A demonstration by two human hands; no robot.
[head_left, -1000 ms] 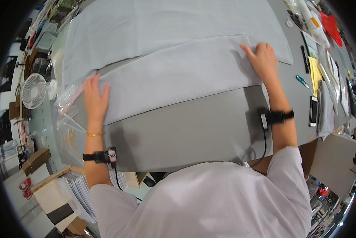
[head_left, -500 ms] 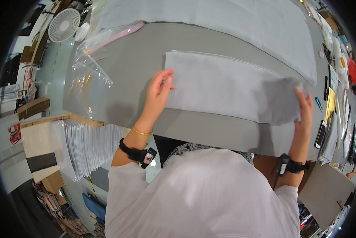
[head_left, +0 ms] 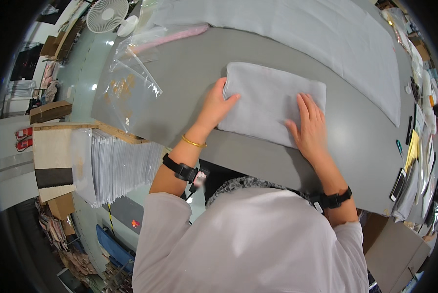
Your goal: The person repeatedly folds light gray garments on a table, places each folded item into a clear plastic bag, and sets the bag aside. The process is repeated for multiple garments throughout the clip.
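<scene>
A light grey cloth (head_left: pixel 268 95), folded into a compact rectangle, lies on the grey table in front of me. My left hand (head_left: pixel 216 106) grips its left edge, the thumb on top and the fingers partly hidden behind the side. Resting on the right part of the cloth, my right hand (head_left: pixel 311 131) is open with its fingers stretched out. Beyond it spreads a large sheet of the same pale fabric (head_left: pixel 297 29).
Clear plastic bags (head_left: pixel 131 93) and a pink strip (head_left: pixel 170 38) lie at the table's left. A phone (head_left: pixel 397 184), a teal-handled tool (head_left: pixel 399 146) and yellow paper (head_left: pixel 412 149) line the right edge. Many white sheets (head_left: pixel 124 168) stand in a box below left.
The long cloth strip has been folded over from the right into a shorter rectangle. My right hand has moved left onto it, and my left hand has closed on its left edge.
</scene>
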